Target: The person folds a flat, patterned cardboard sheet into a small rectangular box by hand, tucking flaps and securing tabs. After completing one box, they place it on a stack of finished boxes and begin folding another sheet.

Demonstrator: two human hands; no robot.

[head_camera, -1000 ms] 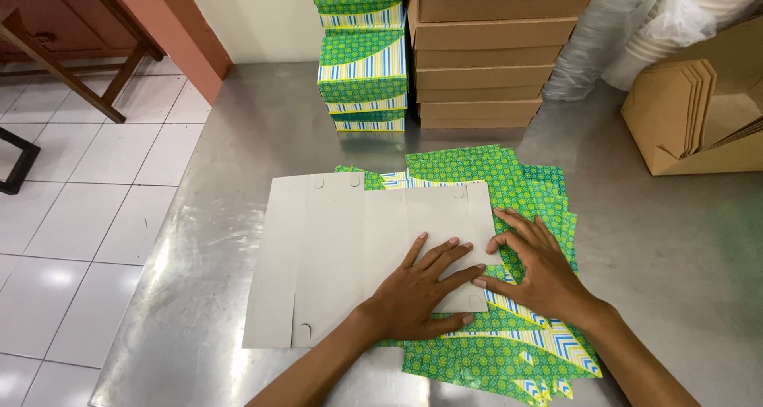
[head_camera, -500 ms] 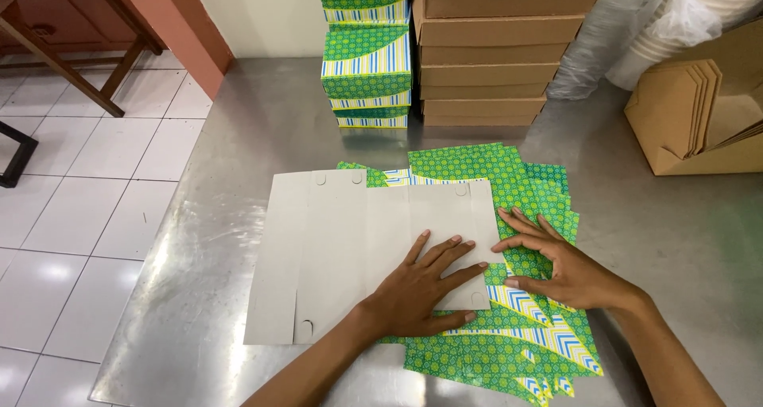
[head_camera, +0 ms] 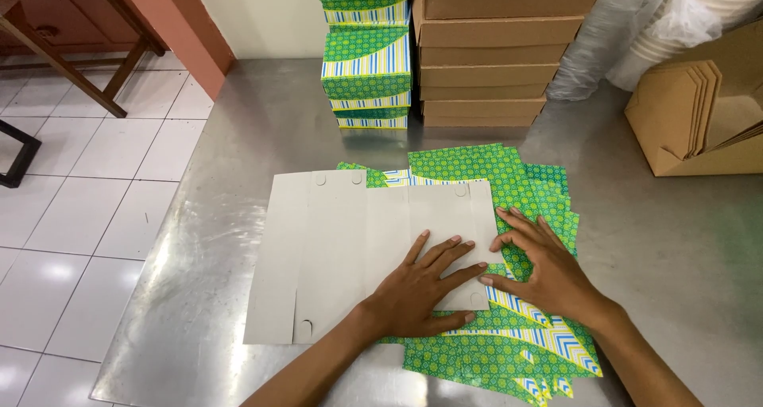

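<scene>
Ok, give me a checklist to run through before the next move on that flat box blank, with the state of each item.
1. Left hand pressed flat on the grey box blank: ok.
2. Right hand at the blank's right edge, fingertips on the flap: ok.
3. Blank lying plain side up, fully flat on the steel table: ok.
4. Blank clear of the pile of green patterned blanks: not ok, its right part lies on top of them.
5. Room in front: folded green boxes and stacked brown boxes stand apart from the blank: ok.
6. Crease lines undamaged: cannot tell.
</scene>
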